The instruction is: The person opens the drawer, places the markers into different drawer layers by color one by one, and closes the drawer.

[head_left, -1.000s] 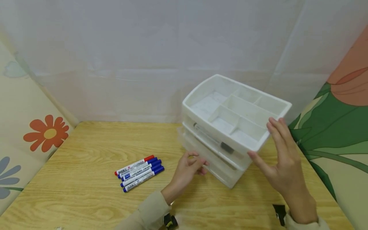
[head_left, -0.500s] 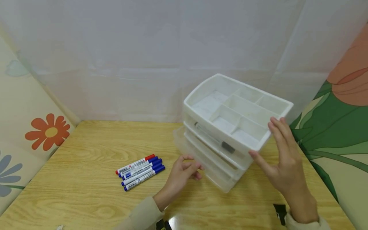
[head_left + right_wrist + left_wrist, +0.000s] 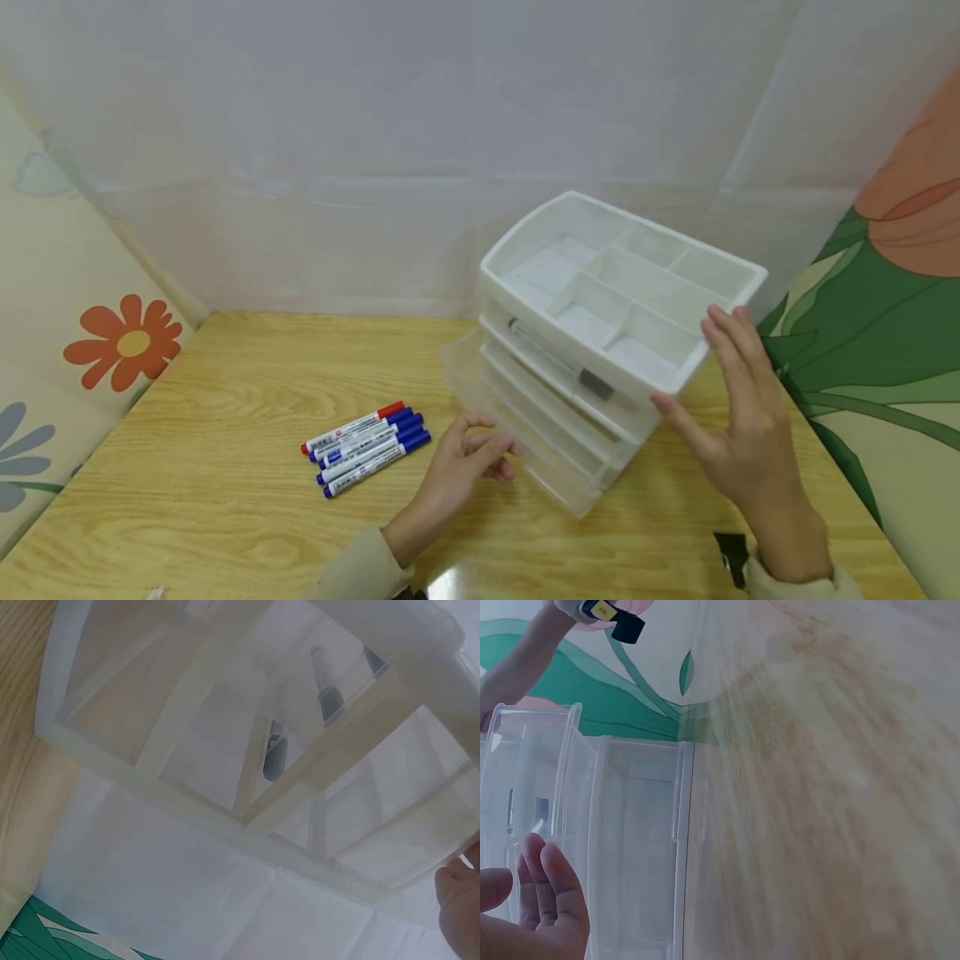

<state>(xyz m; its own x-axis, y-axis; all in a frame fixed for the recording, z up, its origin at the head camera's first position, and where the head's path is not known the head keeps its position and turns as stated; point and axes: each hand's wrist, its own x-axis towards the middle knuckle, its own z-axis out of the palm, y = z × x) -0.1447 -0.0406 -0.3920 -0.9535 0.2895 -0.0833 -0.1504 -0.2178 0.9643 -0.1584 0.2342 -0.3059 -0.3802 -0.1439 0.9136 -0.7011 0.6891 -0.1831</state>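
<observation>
A white plastic drawer organizer with a divided top tray stands angled on the right. Its translucent lower drawer is pulled partway out towards the left front. My left hand holds this drawer's front edge, thumb and fingers bent at the lip; the left wrist view shows the fingers against clear plastic. My right hand steadies the organizer's right front corner, fingers fairly straight along the rim and thumb on the front. Inside the upper drawer, which is closed, lies a marker with a black cap.
Several whiteboard markers, one red and the others blue, lie side by side left of the organizer on the wooden table. A pale sheet hangs behind. Flower-patterned panels flank both sides.
My left hand has moved left and towards me, and the lower drawer has slid further out with it. The right hand stays at the corner; the markers lie as before.
</observation>
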